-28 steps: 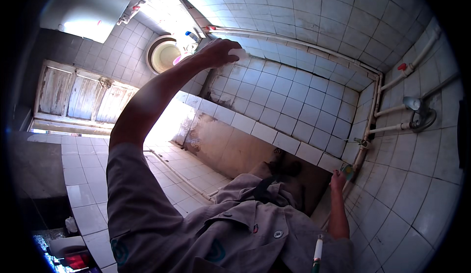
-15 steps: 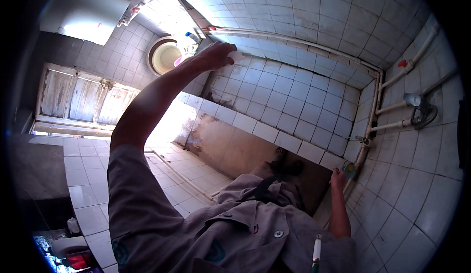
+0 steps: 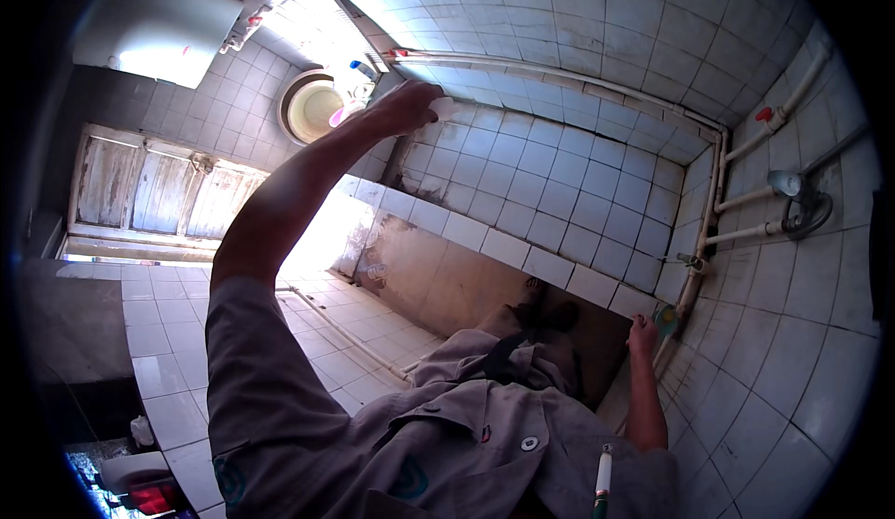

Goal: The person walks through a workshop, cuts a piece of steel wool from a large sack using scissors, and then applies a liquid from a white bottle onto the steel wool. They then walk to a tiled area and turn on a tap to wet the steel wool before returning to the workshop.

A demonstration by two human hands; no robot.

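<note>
Fingers of the left hand (image 3: 410, 107) now close in a grip on a small white object (image 3: 444, 107) against the tiled wall (image 3: 550, 170), shifted slightly since before, while the right hand (image 3: 641, 334), lower down, grips a green-tipped tool (image 3: 665, 318) beside the pipes (image 3: 695, 281).

The left hand (image 3: 406, 107), raised high on an outstretched arm, drew back a little along the tiled wall (image 3: 550, 179), from further right toward the round basin (image 3: 312, 111). The small white piece (image 3: 444, 107) at its fingertips went with it and showed more clearly past the fingers than before. The right hand (image 3: 642, 334), low by the pipes (image 3: 709, 202), edged slightly nearer the small green thing (image 3: 666, 318) beside it. The whole view shifted a touch.
</note>
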